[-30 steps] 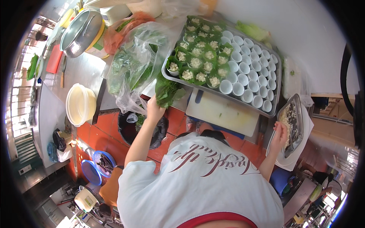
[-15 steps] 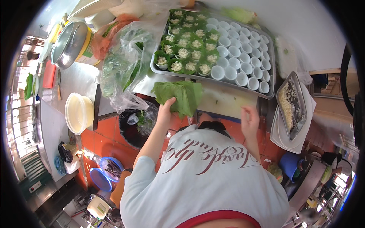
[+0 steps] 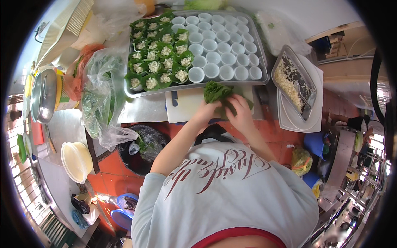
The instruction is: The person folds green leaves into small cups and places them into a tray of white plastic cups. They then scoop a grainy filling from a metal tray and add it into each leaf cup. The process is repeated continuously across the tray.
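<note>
A bunch of large green leaves (image 3: 216,91) is bundled over the white cutting board (image 3: 178,108), in front of the tray. My left hand (image 3: 208,110) is closed round the bunch's lower left side. Close beside it, my right hand (image 3: 239,111) has its fingers bent onto the leaves, and a flat leaf part shows behind those fingers. Beyond my hands lies a metal tray (image 3: 165,89). Its left side holds several leaf-lined cups (image 3: 166,63) filled with a white crumbly food; the right side has rows of bare white cups (image 3: 226,72).
At the right, a small metal pan (image 3: 286,78) of chopped white food with a spoon rests on white boards (image 3: 285,118). Left of the tray sits a clear plastic bag (image 3: 97,91) of greens. A black bin (image 3: 144,159) and a cream tub (image 3: 76,162) stand lower left.
The leaves, spread out in my left hand before, are now bunched up and further right. My right hand has come over from the right to touch them. The view has shifted.
</note>
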A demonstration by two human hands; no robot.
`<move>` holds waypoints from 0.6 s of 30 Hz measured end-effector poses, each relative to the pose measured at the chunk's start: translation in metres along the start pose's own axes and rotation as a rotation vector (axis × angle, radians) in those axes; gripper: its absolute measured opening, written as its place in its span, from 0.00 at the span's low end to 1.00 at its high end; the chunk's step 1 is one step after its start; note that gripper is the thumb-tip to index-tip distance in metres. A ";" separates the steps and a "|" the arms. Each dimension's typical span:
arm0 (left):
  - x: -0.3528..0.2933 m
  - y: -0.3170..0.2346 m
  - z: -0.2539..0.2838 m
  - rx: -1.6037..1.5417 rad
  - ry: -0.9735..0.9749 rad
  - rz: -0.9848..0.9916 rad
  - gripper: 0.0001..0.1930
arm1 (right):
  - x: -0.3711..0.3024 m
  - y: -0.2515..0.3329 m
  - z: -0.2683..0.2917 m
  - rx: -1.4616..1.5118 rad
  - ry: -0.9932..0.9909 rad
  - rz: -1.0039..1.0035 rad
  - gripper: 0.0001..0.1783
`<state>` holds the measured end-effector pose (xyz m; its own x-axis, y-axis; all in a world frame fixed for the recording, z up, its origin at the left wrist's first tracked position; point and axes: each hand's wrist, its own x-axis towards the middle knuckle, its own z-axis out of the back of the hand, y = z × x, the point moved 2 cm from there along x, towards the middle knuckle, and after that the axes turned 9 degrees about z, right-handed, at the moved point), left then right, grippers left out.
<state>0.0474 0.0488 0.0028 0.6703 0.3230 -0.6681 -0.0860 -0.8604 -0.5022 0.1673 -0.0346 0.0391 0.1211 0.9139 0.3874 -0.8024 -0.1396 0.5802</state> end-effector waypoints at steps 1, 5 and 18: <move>0.000 0.001 0.000 0.012 -0.022 0.009 0.19 | -0.003 -0.002 -0.002 -0.020 0.027 0.025 0.20; -0.014 -0.009 -0.004 0.190 -0.042 -0.064 0.18 | -0.003 -0.005 -0.007 -0.035 0.035 0.002 0.20; -0.026 -0.004 0.043 0.272 -0.323 -0.265 0.12 | 0.007 -0.016 0.002 0.068 0.233 0.061 0.15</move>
<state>-0.0014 0.0610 -0.0010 0.4362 0.6592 -0.6125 -0.1618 -0.6122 -0.7740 0.1820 -0.0263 0.0341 -0.0704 0.9651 0.2524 -0.7622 -0.2153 0.6105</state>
